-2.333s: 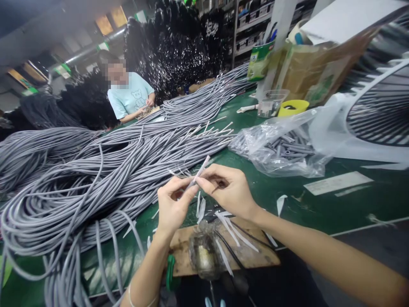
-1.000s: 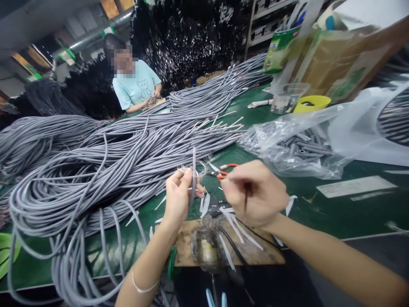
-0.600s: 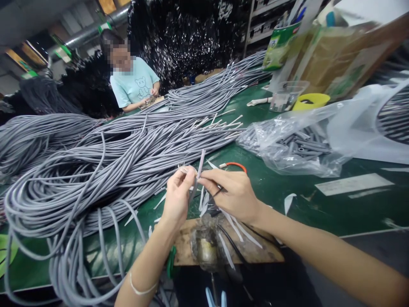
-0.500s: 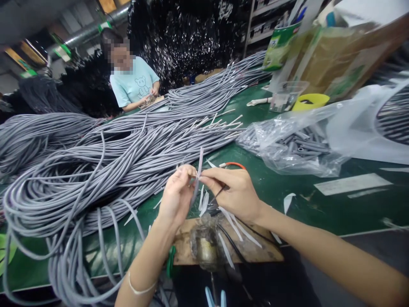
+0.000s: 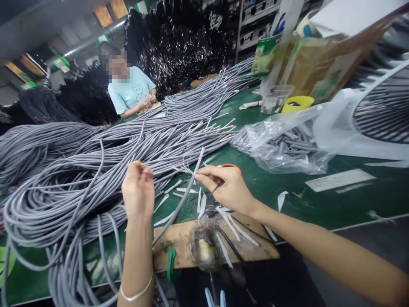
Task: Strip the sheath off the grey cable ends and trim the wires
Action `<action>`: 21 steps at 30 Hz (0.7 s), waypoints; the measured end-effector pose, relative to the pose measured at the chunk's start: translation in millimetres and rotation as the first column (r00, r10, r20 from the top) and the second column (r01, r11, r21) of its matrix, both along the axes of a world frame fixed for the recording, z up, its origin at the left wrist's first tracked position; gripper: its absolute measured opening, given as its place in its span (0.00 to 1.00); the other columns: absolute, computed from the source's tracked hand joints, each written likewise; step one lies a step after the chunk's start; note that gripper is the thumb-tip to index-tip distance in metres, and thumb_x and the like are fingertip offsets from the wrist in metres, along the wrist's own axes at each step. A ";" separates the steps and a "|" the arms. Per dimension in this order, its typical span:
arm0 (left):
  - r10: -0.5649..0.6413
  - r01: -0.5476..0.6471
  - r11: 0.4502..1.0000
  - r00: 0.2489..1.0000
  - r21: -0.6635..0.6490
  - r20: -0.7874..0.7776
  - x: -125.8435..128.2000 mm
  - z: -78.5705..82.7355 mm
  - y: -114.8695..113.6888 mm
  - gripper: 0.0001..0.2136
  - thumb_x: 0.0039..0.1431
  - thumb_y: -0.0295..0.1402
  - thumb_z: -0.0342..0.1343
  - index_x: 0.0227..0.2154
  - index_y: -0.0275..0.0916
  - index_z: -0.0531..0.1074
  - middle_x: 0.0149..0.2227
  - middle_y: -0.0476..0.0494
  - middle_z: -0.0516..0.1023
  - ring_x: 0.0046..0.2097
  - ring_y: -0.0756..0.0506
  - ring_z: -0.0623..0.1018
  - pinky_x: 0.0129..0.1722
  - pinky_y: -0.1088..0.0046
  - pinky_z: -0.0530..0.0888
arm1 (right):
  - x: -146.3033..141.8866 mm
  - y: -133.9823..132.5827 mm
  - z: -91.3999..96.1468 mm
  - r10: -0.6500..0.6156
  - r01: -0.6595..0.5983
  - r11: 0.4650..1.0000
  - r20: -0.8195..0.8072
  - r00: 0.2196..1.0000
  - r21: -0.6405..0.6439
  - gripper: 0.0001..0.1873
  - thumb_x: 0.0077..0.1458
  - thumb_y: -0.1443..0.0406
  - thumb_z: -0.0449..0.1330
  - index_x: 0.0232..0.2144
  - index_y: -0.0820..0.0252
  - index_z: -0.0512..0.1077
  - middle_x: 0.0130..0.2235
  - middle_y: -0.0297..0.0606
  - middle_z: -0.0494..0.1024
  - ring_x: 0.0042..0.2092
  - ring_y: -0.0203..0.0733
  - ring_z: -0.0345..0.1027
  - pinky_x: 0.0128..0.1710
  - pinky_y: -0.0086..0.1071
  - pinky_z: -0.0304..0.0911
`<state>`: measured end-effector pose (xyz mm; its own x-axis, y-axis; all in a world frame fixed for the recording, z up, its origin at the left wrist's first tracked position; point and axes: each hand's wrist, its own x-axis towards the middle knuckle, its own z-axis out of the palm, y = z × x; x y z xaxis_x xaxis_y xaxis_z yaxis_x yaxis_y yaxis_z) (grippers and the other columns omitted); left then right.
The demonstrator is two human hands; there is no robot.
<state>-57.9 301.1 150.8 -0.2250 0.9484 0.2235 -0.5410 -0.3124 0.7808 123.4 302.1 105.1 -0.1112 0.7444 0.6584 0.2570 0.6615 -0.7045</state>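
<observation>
My right hand [image 5: 228, 185] pinches a grey cable [image 5: 183, 198] just below its pale, stripped end. Thin loose strands [image 5: 183, 167] fan out leftward from that spot. A dark thin tool or wire shows between the right fingers; its kind is unclear. The cable runs down to the left and passes behind my left wrist. Apart from the cable, my left hand [image 5: 139, 189] is raised in front of the cable pile with its fingers curled together. Whatever it may hold is hidden.
Coiled grey cables [image 5: 64, 183] cover the left side of the green table [image 5: 271, 187]. Below my hands lies a wooden board [image 5: 179, 238] with a grimy metal fixture [image 5: 206, 247]. Rightward are a plastic bag of grey tubes [image 5: 287, 143] and a fan [image 5: 383, 111]. A co-worker [image 5: 132, 91] sits opposite.
My left hand has let go of the cable and moved left, away from it. My right hand still pinches the cable, and its loose strands now show clearly.
</observation>
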 end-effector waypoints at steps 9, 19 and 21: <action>-0.336 0.164 0.924 0.778 -0.344 -0.531 30.9 -15.9 -11.5 0.24 0.42 0.45 0.64 0.37 0.30 0.75 0.22 0.48 0.72 0.18 0.57 0.65 0.15 0.82 0.62 | 2.4 -0.4 7.9 0.066 -0.066 0.997 -0.023 0.998 0.030 0.07 0.52 0.69 0.58 0.25 0.64 0.75 0.23 0.34 0.75 0.22 0.28 0.60 0.21 0.23 0.55; 0.108 -0.166 0.986 0.693 -0.012 -0.713 29.3 -12.1 -15.5 0.29 0.39 0.32 0.67 0.47 0.37 0.67 0.17 0.56 0.69 0.19 0.53 0.70 0.18 0.82 0.64 | 20.3 8.5 16.7 -0.306 0.306 0.949 -0.005 0.952 0.081 0.09 0.53 0.69 0.56 0.21 0.62 0.69 0.22 0.32 0.69 0.22 0.29 0.57 0.22 0.25 0.53; 0.205 -0.217 0.972 0.600 0.089 -0.774 33.7 -14.8 -18.1 0.27 0.41 0.30 0.66 0.47 0.39 0.68 0.19 0.56 0.70 0.21 0.52 0.72 0.20 0.81 0.65 | 26.6 10.3 19.1 -0.445 0.452 0.883 -0.081 0.892 0.124 0.09 0.53 0.68 0.56 0.22 0.61 0.67 0.22 0.31 0.66 0.21 0.30 0.55 0.22 0.26 0.52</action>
